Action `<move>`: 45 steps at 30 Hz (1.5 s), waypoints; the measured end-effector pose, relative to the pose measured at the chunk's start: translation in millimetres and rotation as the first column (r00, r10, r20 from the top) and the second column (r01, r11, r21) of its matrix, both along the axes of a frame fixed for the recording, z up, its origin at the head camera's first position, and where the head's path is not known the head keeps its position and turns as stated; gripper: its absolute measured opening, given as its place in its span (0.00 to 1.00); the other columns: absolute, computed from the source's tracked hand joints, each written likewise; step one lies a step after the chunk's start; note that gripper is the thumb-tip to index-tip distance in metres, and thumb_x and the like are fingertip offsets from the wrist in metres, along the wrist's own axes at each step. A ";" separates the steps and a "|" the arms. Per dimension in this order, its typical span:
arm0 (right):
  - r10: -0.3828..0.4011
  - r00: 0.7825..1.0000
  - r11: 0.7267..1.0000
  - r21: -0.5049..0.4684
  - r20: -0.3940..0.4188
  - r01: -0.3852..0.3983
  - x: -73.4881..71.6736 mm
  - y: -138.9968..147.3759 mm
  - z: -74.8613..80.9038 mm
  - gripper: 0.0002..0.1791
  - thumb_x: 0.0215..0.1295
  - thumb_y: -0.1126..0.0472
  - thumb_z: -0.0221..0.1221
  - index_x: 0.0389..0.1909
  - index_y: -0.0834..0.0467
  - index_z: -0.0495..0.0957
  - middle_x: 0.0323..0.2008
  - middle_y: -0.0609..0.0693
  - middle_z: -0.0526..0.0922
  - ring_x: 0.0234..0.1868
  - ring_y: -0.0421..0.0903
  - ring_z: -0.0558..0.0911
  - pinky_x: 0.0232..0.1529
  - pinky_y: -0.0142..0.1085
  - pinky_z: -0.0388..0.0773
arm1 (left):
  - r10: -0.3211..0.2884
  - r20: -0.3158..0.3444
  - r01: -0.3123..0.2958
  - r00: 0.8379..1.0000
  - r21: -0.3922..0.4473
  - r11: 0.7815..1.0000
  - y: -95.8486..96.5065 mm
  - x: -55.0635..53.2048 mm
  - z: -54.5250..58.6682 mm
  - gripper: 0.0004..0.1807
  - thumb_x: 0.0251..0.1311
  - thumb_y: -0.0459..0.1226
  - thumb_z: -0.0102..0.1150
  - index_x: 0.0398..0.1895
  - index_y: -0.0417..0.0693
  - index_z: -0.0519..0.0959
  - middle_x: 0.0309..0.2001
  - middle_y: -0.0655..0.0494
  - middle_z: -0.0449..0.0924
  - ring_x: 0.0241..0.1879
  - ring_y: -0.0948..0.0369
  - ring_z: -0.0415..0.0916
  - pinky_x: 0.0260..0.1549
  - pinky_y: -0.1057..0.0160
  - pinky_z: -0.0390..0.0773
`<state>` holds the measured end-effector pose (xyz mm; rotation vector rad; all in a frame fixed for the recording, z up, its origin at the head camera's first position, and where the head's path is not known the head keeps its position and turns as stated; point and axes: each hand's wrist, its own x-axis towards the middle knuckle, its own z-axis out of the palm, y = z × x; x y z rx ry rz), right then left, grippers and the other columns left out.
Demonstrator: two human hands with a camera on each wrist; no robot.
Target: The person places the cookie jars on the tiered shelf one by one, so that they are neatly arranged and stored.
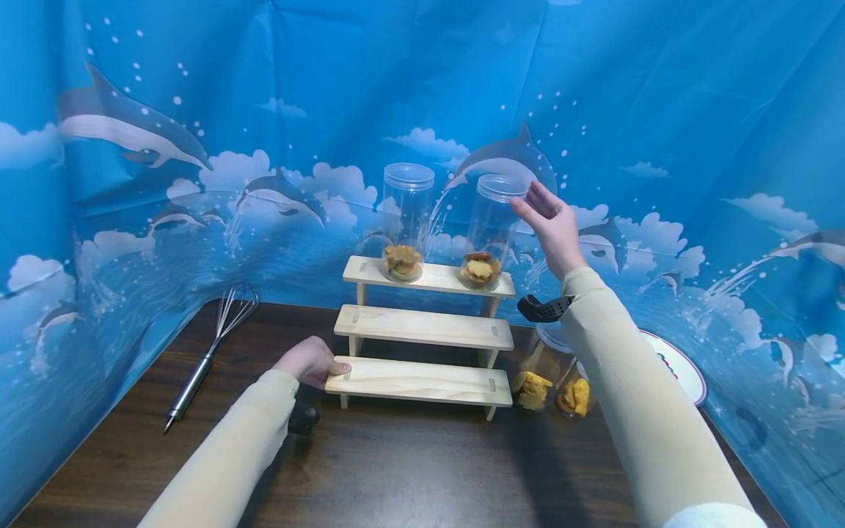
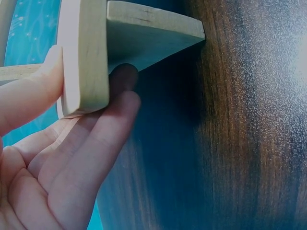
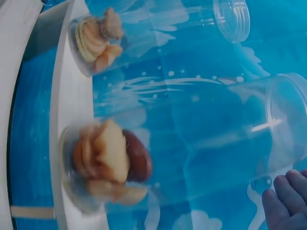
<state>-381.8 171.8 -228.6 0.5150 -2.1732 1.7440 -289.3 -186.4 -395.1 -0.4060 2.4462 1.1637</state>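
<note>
A three-step wooden display stand (image 1: 422, 324) stands on the table. At the left end of its lowest step, my left hand (image 1: 310, 361) grips the board, thumb on top and fingers (image 2: 112, 124) curled beneath. Two tall clear lidded jars with cookies at the bottom stand on the top step: a left jar (image 1: 407, 220) and a right jar (image 1: 488, 227). Beside the right jar's lid is my right hand (image 1: 551, 227), its fingers loosely extended. In the right wrist view, the fingertips (image 3: 283, 189) show just below that jar's lid end, not wrapped around it.
Two more clear jars, a taller jar (image 1: 536, 374) and a smaller jar (image 1: 576, 392), hold yellow snacks right of the stand, partly behind my right sleeve. A white plate (image 1: 686, 374) lies farther right. A metal whisk (image 1: 201, 370) lies on the left. A blue dolphin-print curtain (image 1: 330, 88) surrounds the table.
</note>
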 end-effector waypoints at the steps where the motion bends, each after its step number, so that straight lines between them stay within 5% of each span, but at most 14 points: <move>1: -0.001 1.000 1.000 -0.004 -0.002 0.001 0.9 2.9 -0.9 0.41 0.61 0.48 0.62 0.72 0.56 0.56 0.70 0.51 0.61 0.70 0.44 0.62 0.69 0.40 0.59 | 0.000 0.000 0.000 1.000 0.003 1.000 0.5 -0.4 -0.3 0.19 0.58 0.37 0.64 0.43 0.26 0.75 0.33 0.42 0.79 0.32 0.54 0.80 0.33 0.59 0.83; 16: -0.027 0.999 0.995 0.096 0.025 0.025 27.1 54.3 -20.8 0.36 0.65 0.47 0.58 0.70 0.55 0.60 0.68 0.52 0.66 0.67 0.46 0.67 0.68 0.44 0.60 | -0.029 -0.010 0.029 1.000 0.009 1.000 -0.2 -0.5 -1.2 0.20 0.59 0.36 0.63 0.43 0.23 0.75 0.31 0.42 0.80 0.29 0.57 0.80 0.32 0.58 0.83; 31: 0.052 0.995 0.984 0.165 0.089 -0.067 56.7 88.2 -45.8 0.34 0.68 0.53 0.56 0.71 0.56 0.58 0.69 0.57 0.62 0.69 0.51 0.63 0.58 0.24 0.69 | -0.030 -0.018 0.031 0.999 0.044 0.999 0.5 1.4 -2.1 0.20 0.60 0.33 0.62 0.45 0.21 0.73 0.32 0.41 0.79 0.29 0.57 0.80 0.33 0.58 0.83; 37: 0.010 0.993 0.966 0.254 0.119 -0.040 64.5 94.3 -58.9 0.34 0.67 0.50 0.57 0.71 0.51 0.58 0.70 0.51 0.62 0.70 0.49 0.62 0.63 0.33 0.66 | -0.026 -0.010 0.026 1.000 0.035 0.999 1.6 1.4 -0.7 0.21 0.60 0.34 0.61 0.47 0.21 0.71 0.34 0.40 0.78 0.30 0.56 0.80 0.33 0.58 0.83; 45: 0.013 0.990 0.952 0.301 0.142 -0.056 68.4 101.4 -79.2 0.36 0.67 0.50 0.57 0.72 0.56 0.56 0.70 0.55 0.60 0.70 0.53 0.60 0.65 0.44 0.63 | -0.030 -0.012 0.030 0.999 0.046 0.998 0.4 1.7 -0.5 0.22 0.61 0.34 0.61 0.47 0.20 0.71 0.32 0.41 0.79 0.29 0.58 0.80 0.33 0.58 0.83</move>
